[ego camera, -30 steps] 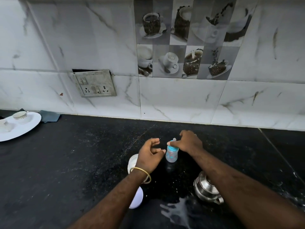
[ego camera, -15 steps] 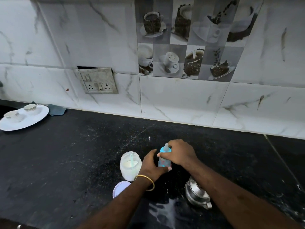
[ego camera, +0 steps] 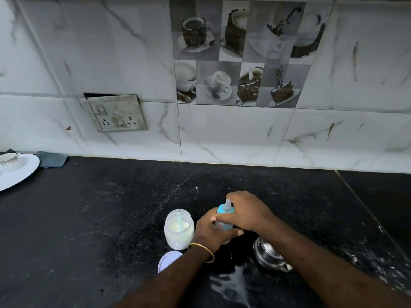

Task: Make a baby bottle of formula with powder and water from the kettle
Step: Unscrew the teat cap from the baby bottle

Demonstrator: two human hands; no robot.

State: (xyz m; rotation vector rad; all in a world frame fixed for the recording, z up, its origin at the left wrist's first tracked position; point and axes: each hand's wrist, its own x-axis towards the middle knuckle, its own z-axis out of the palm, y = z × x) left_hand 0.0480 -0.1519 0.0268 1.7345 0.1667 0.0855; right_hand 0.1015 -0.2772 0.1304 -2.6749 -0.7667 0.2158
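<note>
- Our left hand (ego camera: pixel 211 230) and right hand (ego camera: pixel 244 213) both gripped the baby bottle (ego camera: pixel 224 216).
- Powder jar (ego camera: pixel 179 230) stood just left of our fingers; kettle (ego camera: pixel 270 255) right.

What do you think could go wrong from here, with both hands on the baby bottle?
The open clear plastic jar of white powder stands right beside the left hand; a nudge could tip it. The black stone counter looks wet near the steel kettle, so the small blue-collared baby bottle might slip. If the right hand leaves the collar loose, formula may leak.
</note>
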